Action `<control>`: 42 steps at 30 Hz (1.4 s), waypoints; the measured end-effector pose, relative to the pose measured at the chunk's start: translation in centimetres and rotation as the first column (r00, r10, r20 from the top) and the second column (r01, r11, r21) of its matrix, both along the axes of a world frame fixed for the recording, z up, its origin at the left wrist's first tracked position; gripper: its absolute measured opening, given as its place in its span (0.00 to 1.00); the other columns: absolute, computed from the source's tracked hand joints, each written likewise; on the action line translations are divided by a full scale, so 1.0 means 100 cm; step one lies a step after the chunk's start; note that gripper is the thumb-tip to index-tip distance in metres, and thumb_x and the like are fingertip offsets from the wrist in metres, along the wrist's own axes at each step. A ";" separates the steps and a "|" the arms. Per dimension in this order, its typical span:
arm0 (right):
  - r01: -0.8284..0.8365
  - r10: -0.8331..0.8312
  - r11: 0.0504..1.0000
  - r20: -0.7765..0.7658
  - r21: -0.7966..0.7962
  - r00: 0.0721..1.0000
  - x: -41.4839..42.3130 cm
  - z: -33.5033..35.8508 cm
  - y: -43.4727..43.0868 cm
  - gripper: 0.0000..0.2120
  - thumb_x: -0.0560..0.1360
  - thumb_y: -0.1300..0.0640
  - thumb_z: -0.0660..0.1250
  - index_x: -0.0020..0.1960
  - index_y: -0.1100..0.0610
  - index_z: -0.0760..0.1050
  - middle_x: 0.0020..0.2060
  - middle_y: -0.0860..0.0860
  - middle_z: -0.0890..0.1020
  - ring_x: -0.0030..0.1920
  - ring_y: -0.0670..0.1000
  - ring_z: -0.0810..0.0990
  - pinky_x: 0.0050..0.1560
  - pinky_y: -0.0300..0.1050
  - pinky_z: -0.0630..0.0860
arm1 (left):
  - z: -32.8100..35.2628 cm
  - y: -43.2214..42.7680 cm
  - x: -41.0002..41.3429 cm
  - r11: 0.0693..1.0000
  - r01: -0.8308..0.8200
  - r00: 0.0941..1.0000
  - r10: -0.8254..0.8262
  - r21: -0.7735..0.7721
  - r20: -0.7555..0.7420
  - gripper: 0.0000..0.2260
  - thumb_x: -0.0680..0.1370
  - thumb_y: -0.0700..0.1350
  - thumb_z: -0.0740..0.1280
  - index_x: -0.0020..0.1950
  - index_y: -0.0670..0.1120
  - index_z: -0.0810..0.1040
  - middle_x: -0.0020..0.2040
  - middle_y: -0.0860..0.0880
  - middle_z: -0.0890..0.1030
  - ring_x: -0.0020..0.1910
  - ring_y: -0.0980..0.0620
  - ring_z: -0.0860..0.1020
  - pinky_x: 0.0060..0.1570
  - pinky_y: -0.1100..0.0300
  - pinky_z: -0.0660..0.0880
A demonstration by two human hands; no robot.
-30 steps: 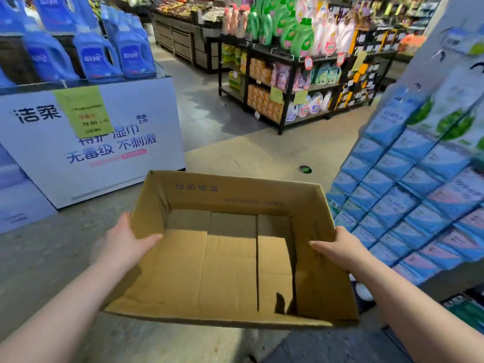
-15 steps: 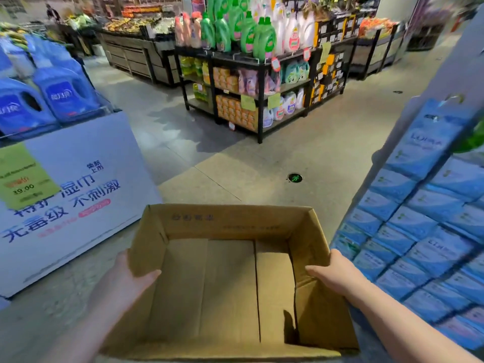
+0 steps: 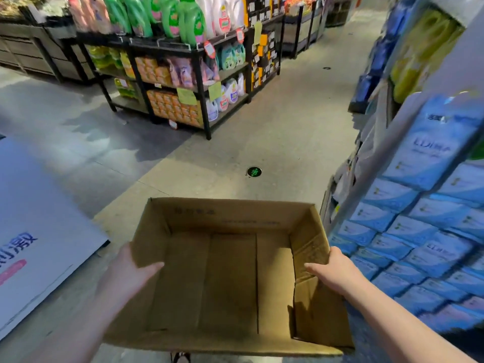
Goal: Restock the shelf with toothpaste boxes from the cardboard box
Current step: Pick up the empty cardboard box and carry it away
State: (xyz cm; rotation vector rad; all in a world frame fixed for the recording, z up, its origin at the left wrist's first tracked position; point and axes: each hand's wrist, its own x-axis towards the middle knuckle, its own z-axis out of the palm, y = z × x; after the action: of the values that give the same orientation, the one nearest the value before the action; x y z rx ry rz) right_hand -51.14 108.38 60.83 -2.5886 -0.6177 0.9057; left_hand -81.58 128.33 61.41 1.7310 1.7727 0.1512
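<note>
Fingers of the left hand (image 3: 128,271) and right hand (image 3: 335,273) are hidden behind the cardboard box (image 3: 230,216) walls; print on its far wall is blurred; white sign (image 3: 39,231) and blue packs (image 3: 419,231) are cut off by the edges.

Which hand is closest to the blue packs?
The right hand, gripping the cardboard box's wall beside the blue packs; the left hand holds the opposite wall.

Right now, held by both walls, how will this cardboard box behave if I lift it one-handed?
Probably light: the cardboard box looks empty. Its right wall, torn beside the right hand, may buckle. The left hand alone would likely let it tip and twist.
</note>
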 end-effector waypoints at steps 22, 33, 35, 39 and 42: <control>0.580 -0.581 0.809 -0.279 -0.094 0.765 0.011 -0.171 0.181 0.29 0.71 0.50 0.69 0.67 0.56 0.62 0.54 0.56 0.74 0.57 0.61 0.75 0.59 0.59 0.73 | -0.169 0.284 0.134 0.890 0.411 0.898 -0.433 -0.197 -0.082 0.39 0.68 0.52 0.73 0.72 0.49 0.55 0.70 0.42 0.67 0.67 0.39 0.69 0.63 0.40 0.70; 0.704 -0.681 0.697 -0.438 -0.140 0.587 0.051 -0.396 0.192 0.27 0.72 0.50 0.68 0.67 0.54 0.63 0.57 0.57 0.76 0.58 0.61 0.75 0.57 0.58 0.73 | -0.389 0.291 0.167 0.871 0.396 0.890 -0.442 -0.291 -0.111 0.36 0.70 0.47 0.71 0.72 0.51 0.54 0.68 0.42 0.70 0.64 0.38 0.72 0.63 0.40 0.70; 0.728 -0.697 0.667 -0.475 -0.157 0.537 0.053 -0.440 0.190 0.26 0.72 0.49 0.68 0.66 0.54 0.64 0.57 0.57 0.77 0.57 0.61 0.76 0.58 0.60 0.73 | -0.432 0.291 0.171 0.867 0.407 0.881 -0.456 -0.287 -0.127 0.34 0.71 0.45 0.71 0.71 0.47 0.56 0.67 0.40 0.71 0.63 0.37 0.72 0.63 0.41 0.70; 0.772 -0.735 0.601 -0.523 -0.207 0.432 0.050 -0.528 0.181 0.26 0.71 0.50 0.68 0.66 0.53 0.66 0.56 0.57 0.78 0.55 0.61 0.77 0.57 0.61 0.74 | -0.512 0.287 0.175 0.853 0.423 0.857 -0.486 -0.305 -0.172 0.33 0.71 0.46 0.70 0.71 0.47 0.57 0.66 0.41 0.71 0.63 0.37 0.72 0.63 0.41 0.69; 0.788 -0.747 0.571 -0.545 -0.230 0.381 0.047 -0.582 0.177 0.23 0.72 0.53 0.68 0.65 0.54 0.67 0.55 0.57 0.79 0.53 0.60 0.78 0.53 0.58 0.76 | -0.565 0.287 0.177 0.844 0.441 0.840 -0.508 -0.304 -0.192 0.34 0.70 0.44 0.71 0.71 0.45 0.58 0.66 0.40 0.71 0.64 0.37 0.71 0.63 0.42 0.69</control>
State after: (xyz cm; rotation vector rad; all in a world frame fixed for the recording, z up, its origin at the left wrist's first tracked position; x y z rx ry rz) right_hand -46.42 126.08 2.59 -1.9153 0.7145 1.1781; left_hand -63.88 157.02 4.93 2.0117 1.3932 -0.5235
